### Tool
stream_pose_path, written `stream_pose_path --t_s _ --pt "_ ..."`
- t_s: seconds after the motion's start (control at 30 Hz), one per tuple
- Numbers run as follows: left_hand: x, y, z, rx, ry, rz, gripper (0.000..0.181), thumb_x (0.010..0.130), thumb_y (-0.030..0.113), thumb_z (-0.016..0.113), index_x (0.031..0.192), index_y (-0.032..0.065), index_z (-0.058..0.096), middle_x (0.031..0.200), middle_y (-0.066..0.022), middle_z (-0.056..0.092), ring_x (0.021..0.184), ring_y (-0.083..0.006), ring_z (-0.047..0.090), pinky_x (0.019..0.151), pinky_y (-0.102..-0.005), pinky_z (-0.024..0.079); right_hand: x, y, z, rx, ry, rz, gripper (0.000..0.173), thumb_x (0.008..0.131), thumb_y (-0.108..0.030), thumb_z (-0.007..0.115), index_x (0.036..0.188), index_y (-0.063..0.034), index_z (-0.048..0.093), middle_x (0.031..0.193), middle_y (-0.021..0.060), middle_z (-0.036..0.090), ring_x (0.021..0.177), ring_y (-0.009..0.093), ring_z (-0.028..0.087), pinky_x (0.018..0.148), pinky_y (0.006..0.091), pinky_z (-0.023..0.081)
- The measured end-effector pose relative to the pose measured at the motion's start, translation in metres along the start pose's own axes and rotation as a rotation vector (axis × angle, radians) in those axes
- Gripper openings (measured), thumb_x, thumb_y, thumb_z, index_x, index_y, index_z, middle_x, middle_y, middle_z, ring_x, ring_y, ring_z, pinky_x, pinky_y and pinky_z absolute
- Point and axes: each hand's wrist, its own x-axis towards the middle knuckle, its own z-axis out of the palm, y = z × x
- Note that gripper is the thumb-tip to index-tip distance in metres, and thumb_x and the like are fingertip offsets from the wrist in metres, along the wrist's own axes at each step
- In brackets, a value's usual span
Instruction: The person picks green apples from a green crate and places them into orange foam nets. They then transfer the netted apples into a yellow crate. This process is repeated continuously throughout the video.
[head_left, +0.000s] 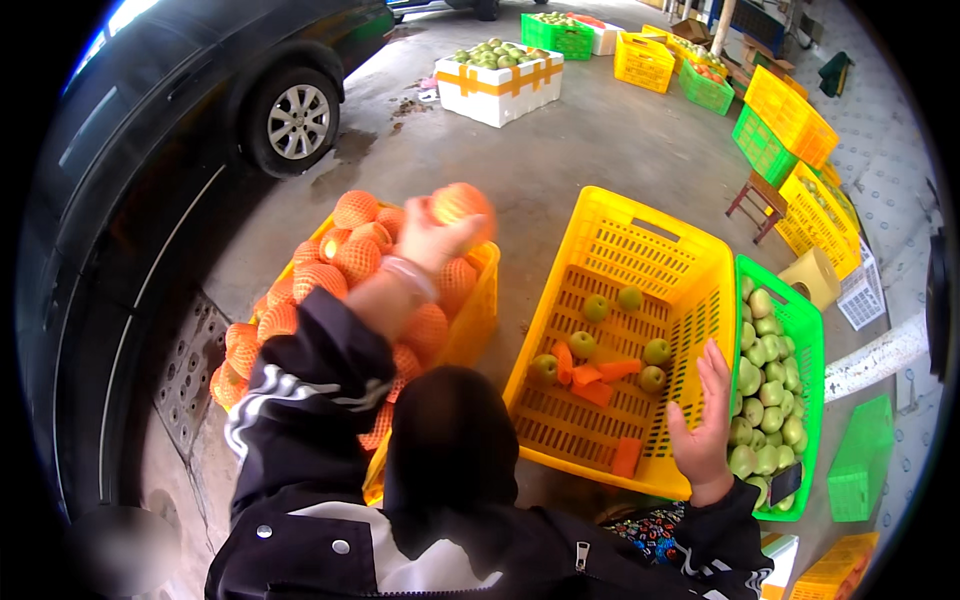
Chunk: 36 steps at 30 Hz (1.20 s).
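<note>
My left hand (431, 240) grips a round fruit in an orange foam net (466, 208), above the right side of a yellow plastic crate (489, 292). That crate is heaped with foam-netted fruits (352, 259). My right hand (703, 427) is held over the right edge of a second yellow crate (574, 225), fingers spread and nothing in them. Inside the second crate lie several loose green fruits (596, 307) and flattened orange foam nets (592, 391). Beyond my right hand stands a green crate (814, 375) filled with green fruits (769, 394).
A dark vehicle (187, 150) flanks the left side. Ahead stands a taped white foam box (495, 101) of fruit. Stacked crates (791, 112), a small wooden stool (757, 201) and a tape-like roll (814, 277) are at the right. A phone-like object (786, 482) rests on the green crate's fruit.
</note>
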Motion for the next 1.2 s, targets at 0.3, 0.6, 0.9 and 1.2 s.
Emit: stream_pose_path --t_s 0.3,0.6,0.9,1.2 --pt "0.050 0.022 -0.239 1.025 0.381 -0.221 0.089 0.064 0.038 0.081 0.138 0.0080 0.043 0.130 -0.0225 0.054 0.121 -0.0338 0.057 0.102 -0.0411 0.048 0.006 0.027 0.007 0.028 0.036 0.152 0.053 0.081 0.002 0.058 0.133 0.0002 0.049 0.149 0.0194 0.039 0.139 0.034 0.038 0.116 0.0447 0.031" --pt "0.069 -0.075 -0.281 0.956 0.194 -0.260 0.093 0.073 0.053 0.077 0.145 0.0089 0.038 0.128 -0.0237 0.060 0.122 -0.0368 0.058 0.105 -0.0398 0.045 0.019 0.010 0.038 -0.056 -0.120 0.149 0.032 0.083 0.001 0.061 0.115 -0.0019 0.060 0.147 0.0190 0.042 0.136 0.036 0.043 0.113 0.0446 0.034" --pt "0.095 -0.106 -0.295 0.876 0.307 -0.373 0.093 0.079 0.052 0.076 0.147 0.0074 0.030 0.134 -0.0269 0.056 0.126 -0.0409 0.055 0.106 -0.0437 0.043 0.015 0.014 0.041 -0.098 -0.130 0.143 0.026 0.082 0.001 0.062 0.109 -0.0007 0.062 0.138 0.0187 0.052 0.129 0.035 0.050 0.109 0.0420 0.040" --pt "0.099 -0.090 -0.290 0.865 0.459 -0.304 0.085 0.077 0.038 0.083 0.134 -0.0036 0.035 0.124 -0.0257 0.059 0.114 -0.0369 0.061 0.096 -0.0396 0.049 0.019 0.027 0.049 -0.046 -0.157 0.152 0.026 0.081 0.002 0.062 0.107 -0.0004 0.063 0.136 0.0187 0.053 0.125 0.034 0.053 0.107 0.0412 0.041"
